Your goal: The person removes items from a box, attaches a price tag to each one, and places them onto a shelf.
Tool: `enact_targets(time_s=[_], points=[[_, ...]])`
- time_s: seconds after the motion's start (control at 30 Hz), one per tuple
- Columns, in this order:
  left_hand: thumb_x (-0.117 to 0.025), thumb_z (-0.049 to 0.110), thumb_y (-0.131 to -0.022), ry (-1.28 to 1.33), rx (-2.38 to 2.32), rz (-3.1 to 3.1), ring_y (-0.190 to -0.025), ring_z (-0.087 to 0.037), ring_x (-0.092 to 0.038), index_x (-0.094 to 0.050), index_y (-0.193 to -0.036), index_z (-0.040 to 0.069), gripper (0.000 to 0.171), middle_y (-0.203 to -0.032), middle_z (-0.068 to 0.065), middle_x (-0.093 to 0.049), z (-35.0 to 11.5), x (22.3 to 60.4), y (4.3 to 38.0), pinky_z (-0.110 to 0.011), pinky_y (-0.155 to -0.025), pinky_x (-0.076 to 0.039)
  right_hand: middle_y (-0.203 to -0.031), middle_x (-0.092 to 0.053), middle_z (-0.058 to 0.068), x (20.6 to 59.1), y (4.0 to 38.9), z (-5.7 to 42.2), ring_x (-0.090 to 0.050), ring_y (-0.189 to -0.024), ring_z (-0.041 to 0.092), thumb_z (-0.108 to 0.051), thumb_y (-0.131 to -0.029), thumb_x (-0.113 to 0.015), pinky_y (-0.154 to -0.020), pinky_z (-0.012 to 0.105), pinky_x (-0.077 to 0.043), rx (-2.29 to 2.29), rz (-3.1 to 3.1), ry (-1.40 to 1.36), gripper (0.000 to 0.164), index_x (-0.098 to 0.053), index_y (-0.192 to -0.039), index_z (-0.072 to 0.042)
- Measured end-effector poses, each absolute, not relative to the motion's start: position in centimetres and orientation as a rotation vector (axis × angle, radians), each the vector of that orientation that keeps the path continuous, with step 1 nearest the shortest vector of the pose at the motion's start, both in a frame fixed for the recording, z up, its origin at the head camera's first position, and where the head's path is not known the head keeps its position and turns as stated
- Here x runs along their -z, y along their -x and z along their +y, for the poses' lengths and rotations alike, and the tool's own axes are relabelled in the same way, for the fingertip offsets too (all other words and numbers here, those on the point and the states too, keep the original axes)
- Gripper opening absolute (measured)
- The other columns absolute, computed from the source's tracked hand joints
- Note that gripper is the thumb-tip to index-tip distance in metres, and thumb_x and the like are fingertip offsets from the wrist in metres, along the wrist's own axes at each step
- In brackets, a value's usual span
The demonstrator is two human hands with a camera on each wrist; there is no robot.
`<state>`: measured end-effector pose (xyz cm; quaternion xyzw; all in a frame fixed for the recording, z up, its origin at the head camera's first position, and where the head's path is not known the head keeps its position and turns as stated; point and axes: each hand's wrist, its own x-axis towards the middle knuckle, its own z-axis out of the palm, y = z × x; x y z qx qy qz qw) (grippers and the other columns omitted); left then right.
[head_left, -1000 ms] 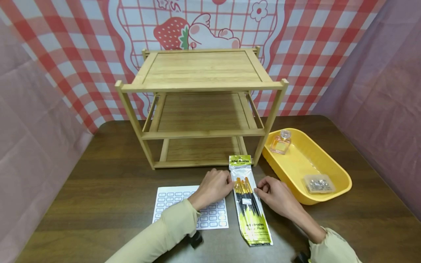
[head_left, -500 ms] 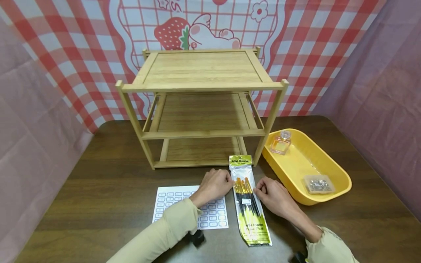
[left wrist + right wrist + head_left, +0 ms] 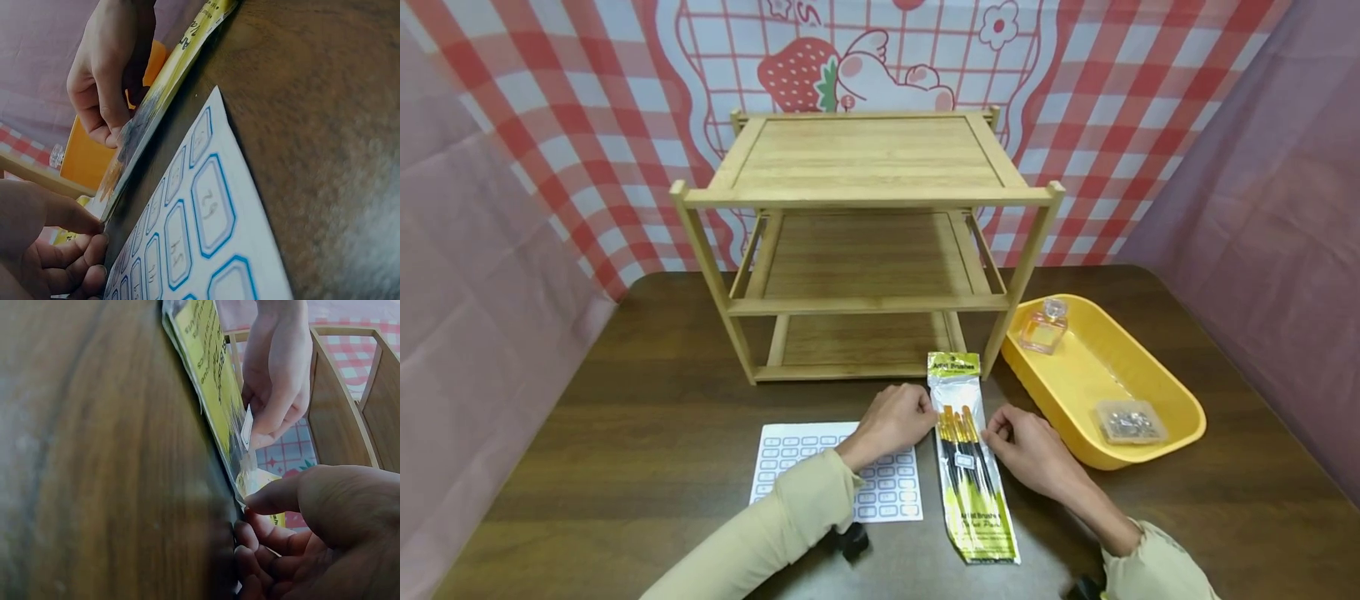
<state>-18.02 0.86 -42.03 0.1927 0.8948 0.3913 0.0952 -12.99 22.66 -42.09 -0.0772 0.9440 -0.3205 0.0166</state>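
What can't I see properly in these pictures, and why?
Head view: part of the label sheet, hidden by the left sleeve.
Head view: what's in the clear box, too small to tell.
Head view: tiny print on the brush pack, too small to read.
Left wrist view: much of the yellow tray, behind the right hand and brush pack.
Left wrist view: the left hand, cut by the left edge.

Both wrist views crop the brush pack (image 3: 976,492) at one end, and the left sleeve (image 3: 767,527) partly hides the label sheet (image 3: 889,493).
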Motion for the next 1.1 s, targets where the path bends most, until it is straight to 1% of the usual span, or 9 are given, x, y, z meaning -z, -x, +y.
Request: enact_targets(time_s=[0.17, 0.4, 0.6, 0.7, 0.8, 0.9, 1.0, 1.1], points=[[-0.066, 0.007, -0.094, -0.582, -1.199, 2.627, -0.048, -0.008, -0.045, -0.067, -0.083, 0.011, 0.011, -0.062, 0.004, -0.057, 0.9, 42.0, 17.8, -0.023, -0.052, -0.042, -0.074, -0.059, -0.003, 42.1, 12.8, 22.9, -0.054, -0.067, 0.012, -0.005, -0.095, -0.068, -0.061, 0.027, -0.047, 1.053, 2.925, 0.273, 0.011, -0.061, -0.087, -0.009], [-0.067, 0.008, -0.095, -0.597, -1.310, 2.611, -0.056, -0.009, -0.051, -0.068, -0.091, 0.009, 0.005, -0.071, 0.004, -0.061, 1.1, 41.6, 17.6, -0.025, -0.057, -0.048, -0.076, -0.058, -0.002, 41.8, 12.5, 23.2, -0.053, -0.069, 0.012, -0.001, -0.093, -0.067, -0.060, 0.025, -0.047, 1.174, 2.940, 0.299, 0.010, -0.062, -0.089, -0.008], [-0.069, 0.010, -0.096, -0.584, -1.411, 2.561, -0.058, -0.009, -0.053, -0.069, -0.093, 0.007, 0.005, -0.076, 0.004, -0.063, 1.1, 41.3, 17.5, -0.025, -0.060, -0.051, -0.081, -0.061, 0.001, 41.6, 12.3, 23.3, -0.057, -0.074, 0.014, 0.000, -0.094, -0.069, -0.065, 0.025, -0.051, 1.261, 2.923, 0.283, 0.008, -0.063, -0.092, -0.005], [-0.070, 0.013, -0.097, -0.560, -1.463, 2.531, -0.063, -0.009, -0.057, -0.070, -0.093, 0.008, 0.006, -0.078, 0.004, -0.066, 1.2, 41.3, 17.4, -0.025, -0.063, -0.051, -0.083, -0.062, 0.002, 41.4, 12.2, 23.3, -0.059, -0.076, 0.016, 0.000, -0.094, -0.069, -0.066, 0.026, -0.053, 1.299, 2.903, 0.243, 0.007, -0.063, -0.095, -0.003], [-0.069, 0.015, -0.098, -0.527, -1.549, 2.458, -0.068, -0.014, -0.064, -0.069, -0.094, 0.007, 0.009, -0.081, -0.001, -0.071, 1.1, 41.2, 17.3, -0.026, -0.063, -0.052, -0.086, -0.064, 0.006, 41.3, 12.2, 23.2, -0.062, -0.078, 0.018, 0.000, -0.097, -0.067, -0.065, 0.027, -0.056, 1.390, 2.823, 0.190, 0.006, -0.062, -0.100, 0.001], [-0.069, 0.014, -0.100, -0.484, -1.667, 2.322, -0.073, -0.021, -0.070, -0.067, -0.098, 0.003, 0.011, -0.086, -0.007, -0.075, 1.1, 41.2, 17.3, -0.028, -0.066, -0.057, -0.090, -0.067, 0.011, 41.1, 12.1, 23.2, -0.066, -0.079, 0.021, 0.000, -0.099, -0.064, -0.063, 0.031, -0.060, 1.525, 2.708, 0.153, 0.009, -0.059, -0.105, 0.004], [-0.069, 0.012, -0.100, -0.437, -1.791, 2.128, -0.075, -0.025, -0.072, -0.063, -0.104, -0.001, 0.015, -0.092, -0.014, -0.075, 1.1, 41.1, 17.3, -0.034, -0.070, -0.062, -0.093, -0.069, 0.015, 41.0, 12.1, 23.3, -0.068, -0.078, 0.021, 0.002, -0.101, -0.062, -0.061, 0.035, -0.062, 1.656, 2.618, 0.152, 0.011, -0.056, -0.108, 0.008], [-0.070, 0.009, -0.099, -0.389, -1.866, 1.962, -0.075, -0.026, -0.073, -0.058, -0.111, -0.004, 0.021, -0.094, -0.017, -0.075, 1.1, 40.9, 17.3, -0.039, -0.072, -0.063, -0.093, -0.070, 0.016, 41.0, 12.0, 23.3, -0.068, -0.076, 0.019, 0.003, -0.101, -0.061, -0.059, 0.037, -0.061, 1.732, 2.573, 0.162, 0.013, -0.055, -0.110, 0.009]])
